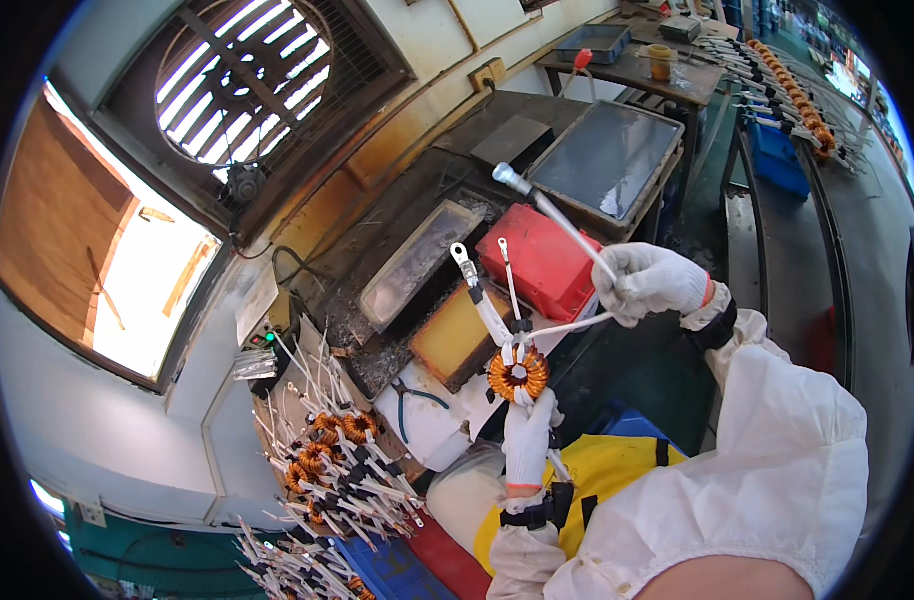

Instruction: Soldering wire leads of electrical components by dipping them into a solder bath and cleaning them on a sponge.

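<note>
bench (407, 215) below fan (242, 80) — left fingers (544, 408) tight on coil (498, 374), right fingers (627, 285) round white lead (572, 232)

no legible text, labels, numbers or signs

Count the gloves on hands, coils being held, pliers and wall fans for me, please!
Gloves: 2
Held coil: 1
Pliers: 1
Fan: 1
Total: 5

L hand (527, 445) holds copper-wire coil (536, 374), R hand (652, 284) grips white lead (575, 238) w/ metal tip (513, 180) nr red bin (539, 258).
</note>
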A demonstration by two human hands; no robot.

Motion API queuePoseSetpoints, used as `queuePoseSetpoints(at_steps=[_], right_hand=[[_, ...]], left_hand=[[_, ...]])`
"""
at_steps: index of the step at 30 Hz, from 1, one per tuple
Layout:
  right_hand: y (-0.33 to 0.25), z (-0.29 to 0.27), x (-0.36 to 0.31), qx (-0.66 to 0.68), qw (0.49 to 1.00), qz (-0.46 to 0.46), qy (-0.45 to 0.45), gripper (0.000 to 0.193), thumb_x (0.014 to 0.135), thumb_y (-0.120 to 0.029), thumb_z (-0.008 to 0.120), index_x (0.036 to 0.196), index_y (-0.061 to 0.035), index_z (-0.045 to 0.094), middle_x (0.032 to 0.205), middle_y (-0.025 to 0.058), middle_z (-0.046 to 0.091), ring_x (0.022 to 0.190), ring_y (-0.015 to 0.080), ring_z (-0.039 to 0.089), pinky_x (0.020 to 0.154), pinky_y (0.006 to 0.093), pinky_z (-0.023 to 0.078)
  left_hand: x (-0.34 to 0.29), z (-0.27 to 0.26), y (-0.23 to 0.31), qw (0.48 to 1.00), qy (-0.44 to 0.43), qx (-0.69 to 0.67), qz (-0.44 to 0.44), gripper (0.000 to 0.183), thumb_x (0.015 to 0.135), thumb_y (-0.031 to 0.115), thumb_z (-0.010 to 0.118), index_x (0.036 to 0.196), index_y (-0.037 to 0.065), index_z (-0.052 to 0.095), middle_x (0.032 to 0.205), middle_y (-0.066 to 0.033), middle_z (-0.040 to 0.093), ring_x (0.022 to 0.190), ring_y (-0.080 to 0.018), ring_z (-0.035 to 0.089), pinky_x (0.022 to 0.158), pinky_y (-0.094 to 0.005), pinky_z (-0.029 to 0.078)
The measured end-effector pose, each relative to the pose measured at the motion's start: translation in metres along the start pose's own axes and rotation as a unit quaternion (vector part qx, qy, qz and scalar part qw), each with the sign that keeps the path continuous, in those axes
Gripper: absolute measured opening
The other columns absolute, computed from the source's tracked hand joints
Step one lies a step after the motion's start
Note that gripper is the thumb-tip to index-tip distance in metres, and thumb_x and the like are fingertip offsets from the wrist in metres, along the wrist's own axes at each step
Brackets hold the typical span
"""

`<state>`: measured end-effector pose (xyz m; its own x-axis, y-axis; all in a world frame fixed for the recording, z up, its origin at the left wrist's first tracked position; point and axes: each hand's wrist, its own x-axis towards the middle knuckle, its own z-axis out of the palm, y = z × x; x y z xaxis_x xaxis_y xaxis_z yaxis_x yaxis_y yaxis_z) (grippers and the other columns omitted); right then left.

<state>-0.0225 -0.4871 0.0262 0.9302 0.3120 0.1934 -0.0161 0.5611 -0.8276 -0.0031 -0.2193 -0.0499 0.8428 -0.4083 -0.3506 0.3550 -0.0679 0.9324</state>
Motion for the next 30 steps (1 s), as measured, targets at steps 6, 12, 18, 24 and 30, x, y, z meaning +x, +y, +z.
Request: queuePoseSetpoints(at_steps=[6, 12, 18, 24, 30], right_hand=[[-0.008, -0.012, 0.036, -0.024, 0.968, -0.154, 0.197, 0.021, 0.086, -0.016, 0.062, 0.099, -0.0032, 0.050, 0.084, 0.0077, 0.058, 0.063, 0.0130, 0.059, 0.057, 0.0244, 0.050], [-0.011, -0.034, 0.063, -0.409, 0.811, -0.103, 0.405, 0.015, 0.083, -0.013, 0.062, 0.088, -0.0016, 0.053, 0.076, 0.0057, 0.061, 0.063, 0.0118, 0.061, 0.059, 0.0228, 0.049], [-0.004, -0.025, 0.059, -0.490, 0.740, -0.057, 0.457, 0.021, 0.078, -0.021, 0.065, 0.085, -0.0037, 0.055, 0.073, 0.0104, 0.062, 0.062, 0.0184, 0.063, 0.062, 0.0305, 0.048], [-0.002, -0.012, 0.054, -0.630, 0.649, -0.139, 0.403, 0.018, 0.076, -0.016, 0.066, 0.084, -0.0042, 0.055, 0.077, 0.0122, 0.060, 0.079, 0.0304, 0.059, 0.068, 0.0358, 0.046], [-0.009, -0.014, 0.055, -0.569, 0.707, -0.121, 0.402, 0.018, 0.079, -0.017, 0.064, 0.086, -0.0026, 0.055, 0.077, 0.0121, 0.061, 0.070, 0.0251, 0.062, 0.064, 0.0334, 0.048]], left_hand=[[-0.002, 0.001, 0.001, 0.994, 0.016, 0.104, 0.006, 0.023, 0.084, 0.023, 0.060, 0.091, 0.002, 0.052, 0.071, -0.0015, 0.052, 0.060, -0.0094, 0.051, 0.058, -0.0246, 0.045], [0.001, 0.019, -0.004, 0.982, -0.028, 0.188, -0.004, 0.030, 0.084, 0.026, 0.061, 0.098, 0.001, 0.052, 0.068, -0.0040, 0.056, 0.056, -0.0100, 0.053, 0.053, -0.0269, 0.043], [-0.001, 0.016, -0.004, 0.985, -0.055, 0.165, -0.024, 0.025, 0.083, 0.023, 0.059, 0.092, 0.000, 0.052, 0.066, -0.0009, 0.051, 0.057, -0.0086, 0.050, 0.055, -0.0242, 0.043], [0.001, 0.016, -0.015, 0.982, -0.069, 0.170, -0.038, 0.023, 0.083, 0.023, 0.059, 0.089, 0.002, 0.051, 0.065, -0.0002, 0.049, 0.055, -0.0077, 0.048, 0.054, -0.0240, 0.042], [-0.004, 0.022, -0.013, 0.986, -0.052, 0.156, -0.034, 0.022, 0.084, 0.021, 0.059, 0.091, 0.002, 0.051, 0.067, -0.0001, 0.049, 0.057, -0.0073, 0.048, 0.056, -0.0232, 0.043]])
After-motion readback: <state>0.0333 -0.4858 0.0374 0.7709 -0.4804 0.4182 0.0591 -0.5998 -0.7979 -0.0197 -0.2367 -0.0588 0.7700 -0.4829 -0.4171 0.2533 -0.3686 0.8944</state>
